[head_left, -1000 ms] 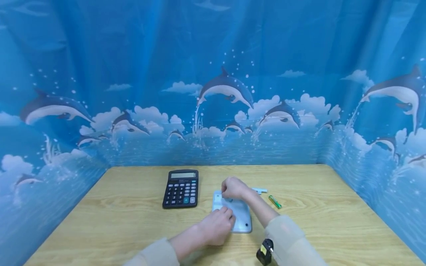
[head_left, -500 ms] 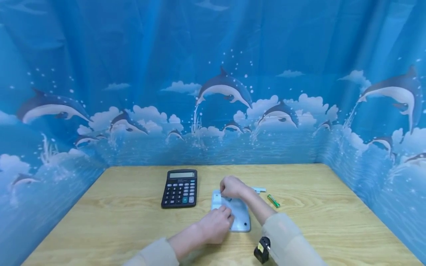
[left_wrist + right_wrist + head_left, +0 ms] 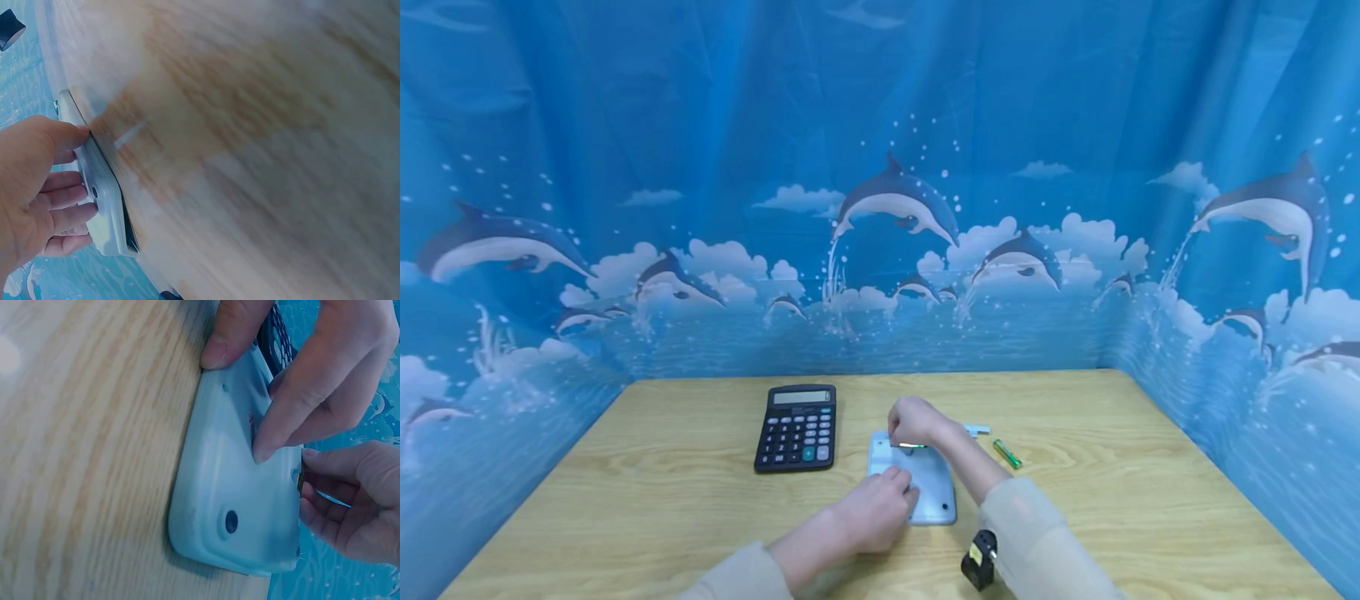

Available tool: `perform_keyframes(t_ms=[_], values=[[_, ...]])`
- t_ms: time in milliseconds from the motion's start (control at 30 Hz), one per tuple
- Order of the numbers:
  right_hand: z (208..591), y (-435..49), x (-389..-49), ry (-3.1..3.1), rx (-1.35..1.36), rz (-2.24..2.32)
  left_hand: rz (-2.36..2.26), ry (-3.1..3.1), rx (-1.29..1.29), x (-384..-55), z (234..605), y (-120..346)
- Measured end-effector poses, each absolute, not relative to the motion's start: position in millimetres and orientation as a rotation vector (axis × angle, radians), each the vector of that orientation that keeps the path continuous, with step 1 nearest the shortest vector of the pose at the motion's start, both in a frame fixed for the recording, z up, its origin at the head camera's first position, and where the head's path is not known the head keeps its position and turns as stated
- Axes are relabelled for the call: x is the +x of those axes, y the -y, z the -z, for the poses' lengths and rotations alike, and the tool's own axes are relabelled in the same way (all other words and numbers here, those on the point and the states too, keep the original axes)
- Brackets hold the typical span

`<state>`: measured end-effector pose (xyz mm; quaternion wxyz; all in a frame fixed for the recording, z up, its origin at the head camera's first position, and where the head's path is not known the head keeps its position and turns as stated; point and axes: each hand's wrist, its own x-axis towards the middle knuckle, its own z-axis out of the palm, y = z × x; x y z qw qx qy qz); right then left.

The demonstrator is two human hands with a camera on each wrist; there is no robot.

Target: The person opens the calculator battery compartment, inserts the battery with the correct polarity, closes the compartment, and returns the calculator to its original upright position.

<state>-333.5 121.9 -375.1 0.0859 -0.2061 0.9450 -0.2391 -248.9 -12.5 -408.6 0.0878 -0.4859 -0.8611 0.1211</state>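
A light-blue flat device (image 3: pixel 931 487) lies on the table with its back up; dark round feet show at its corners. My left hand (image 3: pixel 874 507) grips its near left edge, thumb at the edge and fingers curled over the back, as the left wrist view shows of that hand (image 3: pixel 37 194). At the far end of the device, my right hand (image 3: pixel 917 423) pinches a green-and-gold battery (image 3: pixel 913 446) low over the back. In the right wrist view the right hand (image 3: pixel 359 497) hides most of this battery (image 3: pixel 300 482). Whether it sits in a slot I cannot tell.
A second green battery (image 3: pixel 1007 454) lies right of the device. Near it is a light-blue strip (image 3: pixel 977 430), partly behind the right arm. A black calculator (image 3: pixel 795 429) lies to the left. Blue dolphin-print curtains (image 3: pixel 880 333) edge the wooden table (image 3: pixel 662 500).
The battery under my right hand has come into sight in the head view. Both hands stay at the device, and the whole head view has shifted slightly.
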Motion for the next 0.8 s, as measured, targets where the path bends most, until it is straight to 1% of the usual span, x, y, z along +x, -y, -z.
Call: perform_keyframes(t_ms=[167,400,800], values=[[374.0,-121.5,-333.6,-2.828,-0.611,0.703,-0.342,2.585,-1.456,-249.1,408.1,12.8],[374.5,-122.6,-332.6,-2.832,-0.672,0.702,-0.338,2.594,-1.452,-248.8,409.5,13.2],[378.5,-124.4,-333.5,-2.846,-0.661,0.708,-0.316,2.622,-1.442,-249.1,408.2,12.3]])
